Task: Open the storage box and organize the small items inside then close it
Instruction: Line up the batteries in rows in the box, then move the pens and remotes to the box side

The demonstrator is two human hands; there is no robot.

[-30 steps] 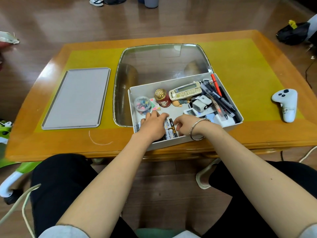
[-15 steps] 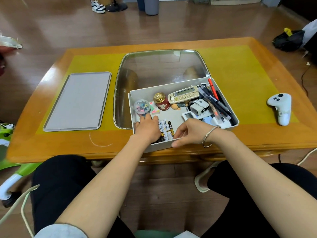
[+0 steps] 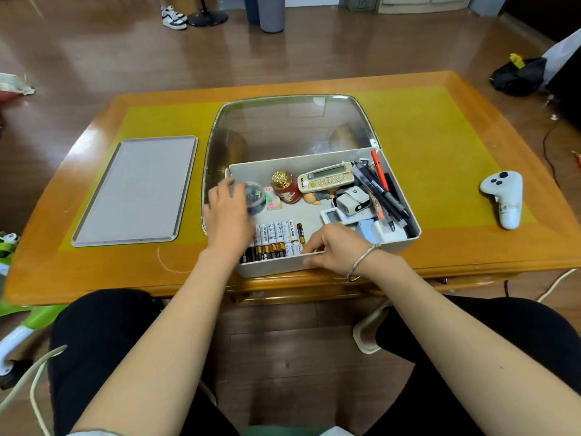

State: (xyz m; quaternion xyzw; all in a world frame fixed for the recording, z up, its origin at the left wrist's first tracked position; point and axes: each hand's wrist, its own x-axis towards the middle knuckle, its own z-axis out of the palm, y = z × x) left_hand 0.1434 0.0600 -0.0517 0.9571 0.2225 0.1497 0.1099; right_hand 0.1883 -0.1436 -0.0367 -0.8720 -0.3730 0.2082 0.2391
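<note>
Now from the head view we see the open storage box at the table's near edge; our left hand cups the clear dome inside, our right hand pinches the box's front wall beside the batteries.

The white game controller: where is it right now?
In the head view, the white game controller lies on the yellow mat at the table's right side, outside the open white storage box.

Single head-worn view, wide-angle, looking forward and steeply down from above the lap; worktop close ahead, floor beyond, both forearms entering from the bottom edge.
</note>
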